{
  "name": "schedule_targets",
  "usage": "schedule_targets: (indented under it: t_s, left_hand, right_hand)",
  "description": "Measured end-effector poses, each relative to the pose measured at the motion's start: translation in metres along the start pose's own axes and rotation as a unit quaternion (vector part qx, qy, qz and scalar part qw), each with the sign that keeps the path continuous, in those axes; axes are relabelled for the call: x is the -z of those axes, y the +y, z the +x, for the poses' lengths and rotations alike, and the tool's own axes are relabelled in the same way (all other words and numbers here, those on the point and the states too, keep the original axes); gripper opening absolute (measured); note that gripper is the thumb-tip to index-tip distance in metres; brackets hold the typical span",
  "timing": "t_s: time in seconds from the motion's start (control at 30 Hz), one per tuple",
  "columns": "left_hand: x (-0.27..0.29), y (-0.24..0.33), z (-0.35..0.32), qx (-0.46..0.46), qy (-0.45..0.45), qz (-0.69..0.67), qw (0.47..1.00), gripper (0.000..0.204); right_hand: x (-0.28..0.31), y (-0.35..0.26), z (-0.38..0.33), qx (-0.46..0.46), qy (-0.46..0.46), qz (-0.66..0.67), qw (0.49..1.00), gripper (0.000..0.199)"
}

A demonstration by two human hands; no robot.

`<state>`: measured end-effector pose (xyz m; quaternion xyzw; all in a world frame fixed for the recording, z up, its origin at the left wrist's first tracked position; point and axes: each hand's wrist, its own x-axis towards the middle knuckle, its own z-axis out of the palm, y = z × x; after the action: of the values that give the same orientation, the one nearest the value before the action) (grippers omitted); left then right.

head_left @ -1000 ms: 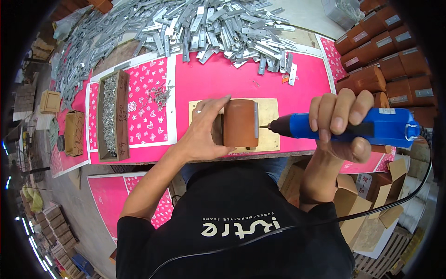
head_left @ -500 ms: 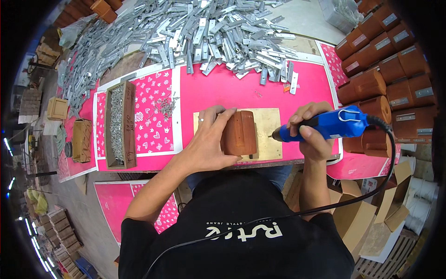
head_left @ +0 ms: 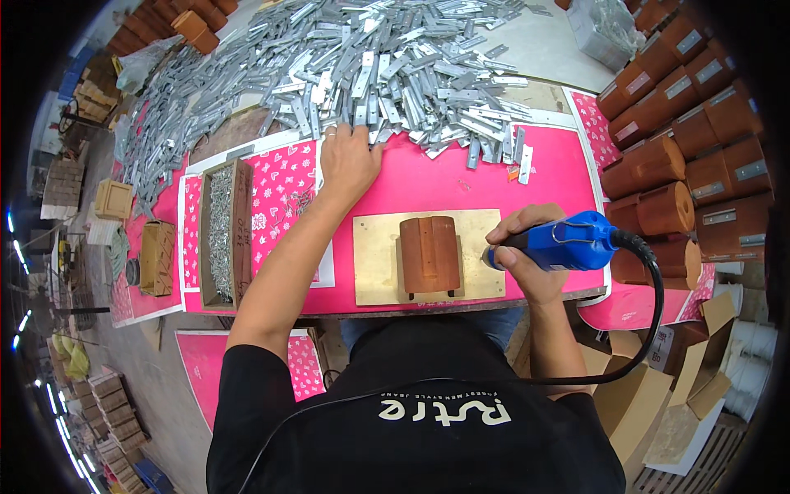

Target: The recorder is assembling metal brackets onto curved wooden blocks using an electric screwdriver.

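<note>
My right hand (head_left: 527,247) is wrapped around a blue corded electric screwdriver (head_left: 580,240), its nose pointing left. Just left of it, a rounded reddish-brown wooden block (head_left: 429,255) with a groove along its top sits on a jig with a flat yellowish board (head_left: 374,272); neither hand touches it. My left hand (head_left: 350,160) reaches forward to the near edge of a heap of flat metal plates (head_left: 370,78). Its fingers are stretched out, the tips among the plates, and no plate shows held in them.
A long box of screws (head_left: 220,239) stands at the left, beside loose screws (head_left: 300,200) on the pink table cover (head_left: 395,185). Stacked brown wooden blocks (head_left: 650,169) with metal plates fill the right side. The black cable (head_left: 654,321) loops across my right forearm. Open cartons (head_left: 634,403) stand at lower right.
My left hand has let go of the wooden block and moved forward to the metal plates. The block now stands straighter on the jig. The screwdriver has shifted slightly, staying in my right hand.
</note>
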<state>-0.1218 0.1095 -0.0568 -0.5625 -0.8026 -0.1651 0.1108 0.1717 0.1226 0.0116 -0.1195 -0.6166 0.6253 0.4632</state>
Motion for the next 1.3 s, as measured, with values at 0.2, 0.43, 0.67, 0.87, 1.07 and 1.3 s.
schedule_targets:
  t_s: [0.2, 0.43, 0.67, 0.87, 1.07, 1.3]
  left_hand:
    - [0.018, -0.008, -0.001, 0.114, 0.035, -0.120, 0.986, 0.021]
    - [0.127, 0.017, -0.002, 0.167, -0.112, -0.493, 0.846, 0.019]
    - [0.090, 0.044, 0.008, 0.115, -0.393, -0.430, 0.805, 0.017]
    - [0.078, 0.051, 0.015, 0.076, -0.435, -0.436, 0.784, 0.016]
    - [0.075, 0.040, -0.027, -0.076, -0.357, -0.358, 0.860, 0.035]
    - [0.092, 0.018, -0.062, -0.043, -0.105, -0.203, 0.973, 0.036]
  right_hand:
    - [0.007, -0.007, -0.003, -0.049, 0.080, 0.092, 0.991, 0.032]
    - [0.020, 0.000, 0.002, -0.045, 0.097, 0.075, 0.991, 0.033]
    - [0.013, 0.000, 0.000, -0.033, 0.096, 0.039, 0.994, 0.033]
    - [0.011, -0.003, -0.002, -0.026, 0.093, 0.031, 0.995, 0.034]
    - [0.006, -0.003, -0.001, -0.046, 0.074, 0.055, 0.995, 0.037]
    - [0.015, -0.004, -0.004, -0.018, 0.097, 0.049, 0.994, 0.036]
